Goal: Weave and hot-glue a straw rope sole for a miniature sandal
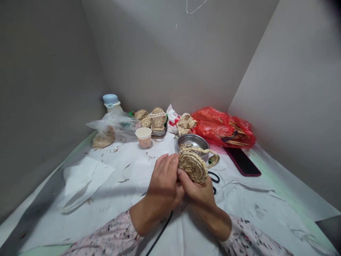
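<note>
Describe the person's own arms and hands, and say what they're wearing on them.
The left hand and right hand are bare, with no gloves, and no ring or watch shows. The left sleeve and right sleeve are pale pink with a dark speckled floral print. They end partway down the forearms, leaving the wrists bare.

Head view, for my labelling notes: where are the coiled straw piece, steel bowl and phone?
Coiled straw piece (192,166), head view, coiled face.
Steel bowl (192,135), head view, far rim.
Phone (242,161), head view, dark screen.
</note>
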The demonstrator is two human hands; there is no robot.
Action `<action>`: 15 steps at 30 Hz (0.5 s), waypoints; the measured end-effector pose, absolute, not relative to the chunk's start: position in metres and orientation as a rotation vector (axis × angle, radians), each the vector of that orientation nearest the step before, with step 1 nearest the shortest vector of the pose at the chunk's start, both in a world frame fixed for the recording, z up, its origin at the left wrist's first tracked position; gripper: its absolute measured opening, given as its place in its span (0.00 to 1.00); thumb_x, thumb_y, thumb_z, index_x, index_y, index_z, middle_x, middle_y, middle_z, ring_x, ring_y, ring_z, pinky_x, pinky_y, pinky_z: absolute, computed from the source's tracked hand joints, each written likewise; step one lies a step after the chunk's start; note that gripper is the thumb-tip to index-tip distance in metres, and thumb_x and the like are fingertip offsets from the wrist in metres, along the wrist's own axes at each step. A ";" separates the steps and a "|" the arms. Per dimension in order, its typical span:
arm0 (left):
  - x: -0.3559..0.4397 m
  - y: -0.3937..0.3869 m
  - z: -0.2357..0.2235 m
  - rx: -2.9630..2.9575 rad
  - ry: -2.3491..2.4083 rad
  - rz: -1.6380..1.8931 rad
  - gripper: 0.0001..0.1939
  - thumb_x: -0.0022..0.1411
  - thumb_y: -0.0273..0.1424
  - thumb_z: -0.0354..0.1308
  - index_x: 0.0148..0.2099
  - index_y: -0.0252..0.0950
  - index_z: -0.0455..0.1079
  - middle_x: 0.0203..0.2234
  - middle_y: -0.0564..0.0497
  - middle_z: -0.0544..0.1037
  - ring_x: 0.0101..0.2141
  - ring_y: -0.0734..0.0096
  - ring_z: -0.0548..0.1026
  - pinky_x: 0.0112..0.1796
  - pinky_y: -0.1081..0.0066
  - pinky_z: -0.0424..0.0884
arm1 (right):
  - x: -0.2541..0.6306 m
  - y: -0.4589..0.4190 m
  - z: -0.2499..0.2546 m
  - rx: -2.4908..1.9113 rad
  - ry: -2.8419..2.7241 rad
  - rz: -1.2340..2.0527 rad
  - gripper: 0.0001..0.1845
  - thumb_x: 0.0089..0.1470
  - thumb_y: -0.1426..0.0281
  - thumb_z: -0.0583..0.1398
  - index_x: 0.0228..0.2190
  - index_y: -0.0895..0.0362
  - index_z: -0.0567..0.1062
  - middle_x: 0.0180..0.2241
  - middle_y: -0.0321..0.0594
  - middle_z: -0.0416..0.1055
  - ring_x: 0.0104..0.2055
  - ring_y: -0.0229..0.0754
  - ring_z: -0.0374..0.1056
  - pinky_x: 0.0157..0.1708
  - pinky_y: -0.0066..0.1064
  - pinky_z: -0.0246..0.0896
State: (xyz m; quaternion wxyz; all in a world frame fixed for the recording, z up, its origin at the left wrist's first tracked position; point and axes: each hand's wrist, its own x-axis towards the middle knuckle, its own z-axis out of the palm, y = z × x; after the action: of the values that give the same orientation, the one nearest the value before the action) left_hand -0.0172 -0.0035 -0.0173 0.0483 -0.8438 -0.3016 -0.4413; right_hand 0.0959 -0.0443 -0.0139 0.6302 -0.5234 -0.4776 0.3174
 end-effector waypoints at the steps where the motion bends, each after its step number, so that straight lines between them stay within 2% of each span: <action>1: -0.017 -0.003 -0.018 -2.576 -0.922 -1.345 0.28 0.50 0.23 0.52 0.55 0.29 0.58 0.47 0.33 0.74 0.49 0.49 0.72 0.54 0.47 0.66 | 0.096 -0.044 -0.015 -1.202 -1.090 0.719 0.09 0.51 0.67 0.62 0.29 0.59 0.81 0.27 0.40 0.80 0.29 0.44 0.74 0.32 0.30 0.69; 15: -0.015 -0.007 -0.013 -2.601 -0.954 -1.361 0.24 0.51 0.22 0.52 0.52 0.26 0.62 0.46 0.32 0.76 0.49 0.52 0.74 0.55 0.50 0.65 | 0.092 -0.045 -0.011 -1.189 -1.040 0.765 0.10 0.52 0.65 0.62 0.27 0.58 0.81 0.26 0.41 0.80 0.29 0.45 0.76 0.30 0.30 0.72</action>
State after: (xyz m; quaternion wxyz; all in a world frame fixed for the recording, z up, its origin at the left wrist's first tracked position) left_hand -0.0151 -0.0068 -0.0126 0.0273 -0.8424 -0.3088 -0.4408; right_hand 0.0924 -0.0454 -0.0107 0.6392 -0.5209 -0.4557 0.3353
